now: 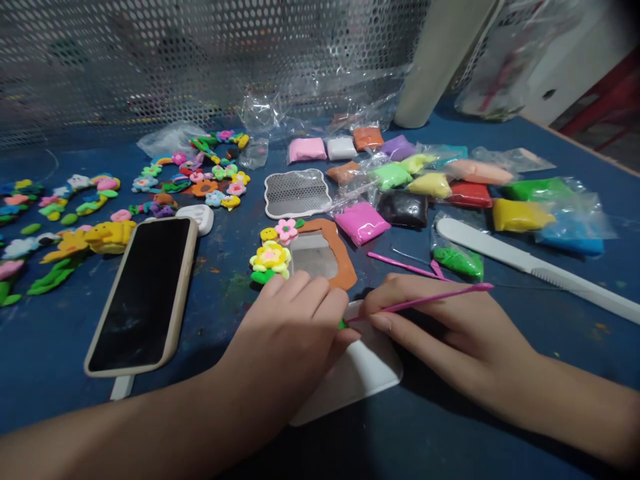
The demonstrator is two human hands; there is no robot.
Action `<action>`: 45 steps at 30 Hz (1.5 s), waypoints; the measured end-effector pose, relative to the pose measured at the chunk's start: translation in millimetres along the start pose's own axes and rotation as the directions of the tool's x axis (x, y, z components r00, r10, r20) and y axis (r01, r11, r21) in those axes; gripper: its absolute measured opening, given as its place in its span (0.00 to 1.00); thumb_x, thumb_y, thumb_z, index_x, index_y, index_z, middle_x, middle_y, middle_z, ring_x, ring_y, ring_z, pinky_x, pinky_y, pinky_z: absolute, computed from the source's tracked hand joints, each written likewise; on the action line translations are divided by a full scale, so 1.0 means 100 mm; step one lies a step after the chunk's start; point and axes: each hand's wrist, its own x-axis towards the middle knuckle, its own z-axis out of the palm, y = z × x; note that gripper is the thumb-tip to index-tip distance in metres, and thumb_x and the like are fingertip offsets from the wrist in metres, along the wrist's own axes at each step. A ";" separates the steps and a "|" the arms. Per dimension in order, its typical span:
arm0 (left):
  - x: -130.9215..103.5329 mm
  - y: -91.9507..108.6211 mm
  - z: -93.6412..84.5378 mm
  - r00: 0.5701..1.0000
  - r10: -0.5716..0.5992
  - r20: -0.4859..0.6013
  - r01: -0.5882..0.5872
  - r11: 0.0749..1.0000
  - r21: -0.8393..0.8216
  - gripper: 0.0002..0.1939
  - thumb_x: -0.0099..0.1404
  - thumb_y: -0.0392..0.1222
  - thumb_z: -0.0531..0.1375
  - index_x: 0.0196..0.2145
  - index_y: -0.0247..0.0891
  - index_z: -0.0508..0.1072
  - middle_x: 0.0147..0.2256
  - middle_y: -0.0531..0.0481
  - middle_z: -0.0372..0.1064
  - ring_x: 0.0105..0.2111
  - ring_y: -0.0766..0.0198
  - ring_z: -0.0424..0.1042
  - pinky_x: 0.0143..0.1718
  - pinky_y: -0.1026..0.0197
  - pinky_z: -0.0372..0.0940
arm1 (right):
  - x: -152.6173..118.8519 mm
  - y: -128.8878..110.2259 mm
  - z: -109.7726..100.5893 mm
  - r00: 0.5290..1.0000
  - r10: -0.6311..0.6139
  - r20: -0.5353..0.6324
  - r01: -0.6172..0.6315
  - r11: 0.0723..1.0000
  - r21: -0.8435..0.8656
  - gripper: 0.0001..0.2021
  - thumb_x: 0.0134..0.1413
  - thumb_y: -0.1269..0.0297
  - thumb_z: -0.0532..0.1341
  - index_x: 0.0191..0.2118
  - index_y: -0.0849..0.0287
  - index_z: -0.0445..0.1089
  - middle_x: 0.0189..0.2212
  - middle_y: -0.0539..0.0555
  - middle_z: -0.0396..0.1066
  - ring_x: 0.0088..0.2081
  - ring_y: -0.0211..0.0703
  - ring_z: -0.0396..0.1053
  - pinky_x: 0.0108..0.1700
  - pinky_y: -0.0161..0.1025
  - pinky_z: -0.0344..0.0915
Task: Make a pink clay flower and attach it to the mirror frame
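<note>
My left hand is closed, pinching a small bit of green clay between thumb and finger; most of that piece is hidden. In my right hand is a thin pink modelling tool, its tip against or very close to the green clay. Below both hands lies a white board. Just beyond my left hand is a small mirror with a brown clay border. A yellow clay flower and a pink clay flower decorate its left side.
At left lies a phone, with clay-decorated pieces behind it. A white-framed mirror sits further back. Several clay packets spread to the right, near a white comb-like stick and another pink tool. A perforated metal panel stands behind.
</note>
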 end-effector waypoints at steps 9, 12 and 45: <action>-0.02 0.01 -0.01 1.000 -0.009 0.021 0.009 1.000 -0.004 0.13 0.67 0.45 0.51 0.27 0.38 0.66 0.24 0.50 0.62 0.26 0.57 0.60 0.26 0.57 0.51 | 0.02 0.01 0.01 1.000 -0.018 0.023 0.018 1.000 -0.002 0.08 0.58 0.74 0.55 0.35 0.58 0.70 0.30 0.52 0.74 0.34 0.37 0.72 0.36 0.32 0.68; -0.02 0.00 0.00 1.000 -0.005 0.017 0.006 1.000 -0.009 0.12 0.66 0.45 0.52 0.28 0.38 0.66 0.25 0.50 0.62 0.26 0.56 0.60 0.26 0.56 0.51 | 0.02 0.02 0.02 0.999 -0.022 0.033 0.022 1.000 -0.001 0.08 0.58 0.75 0.55 0.35 0.59 0.70 0.30 0.51 0.73 0.34 0.36 0.71 0.36 0.31 0.68; -0.06 0.00 -0.04 0.997 -0.062 -0.051 0.057 0.994 -0.093 0.22 0.64 0.59 0.51 0.36 0.35 0.68 0.25 0.51 0.64 0.25 0.59 0.60 0.27 0.58 0.52 | -0.02 0.07 -0.28 0.950 -0.286 0.127 0.312 0.841 -0.443 0.12 0.62 0.70 0.50 0.44 0.56 0.70 0.33 0.53 0.72 0.32 0.41 0.69 0.29 0.36 0.63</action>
